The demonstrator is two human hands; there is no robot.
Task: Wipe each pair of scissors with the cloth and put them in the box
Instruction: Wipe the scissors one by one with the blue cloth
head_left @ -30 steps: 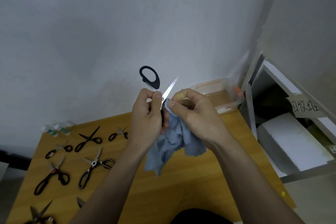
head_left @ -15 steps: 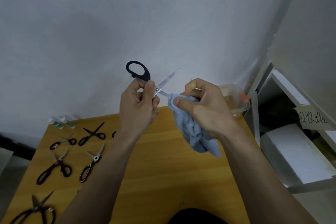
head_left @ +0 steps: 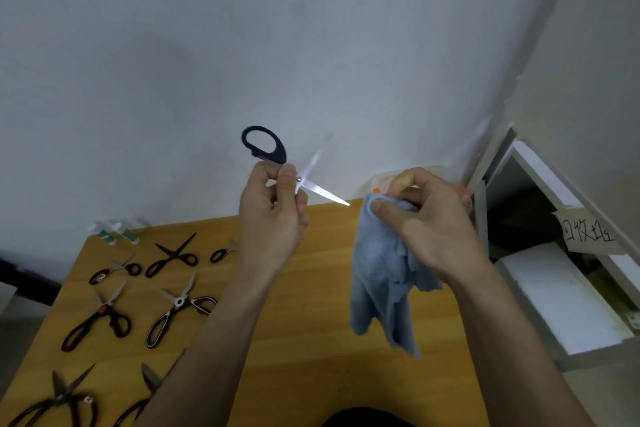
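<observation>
Left hand [head_left: 273,215] pinches black-handled scissors [head_left: 277,163] at the pivot, blades splayed, lower blade pointing right at the blue cloth [head_left: 384,274] bunched in right hand [head_left: 426,218]; clear box [head_left: 464,192] probably just behind that hand.

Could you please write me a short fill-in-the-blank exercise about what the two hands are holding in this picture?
1. The left hand holds scissors whose handle is ____ in colour.
2. The right hand grips a light ____ cloth.
3. The blades of the held scissors are ____, forming a V.
4. The other scissors lie on the ____ table.

Missing words: black; blue; open; wooden
</observation>
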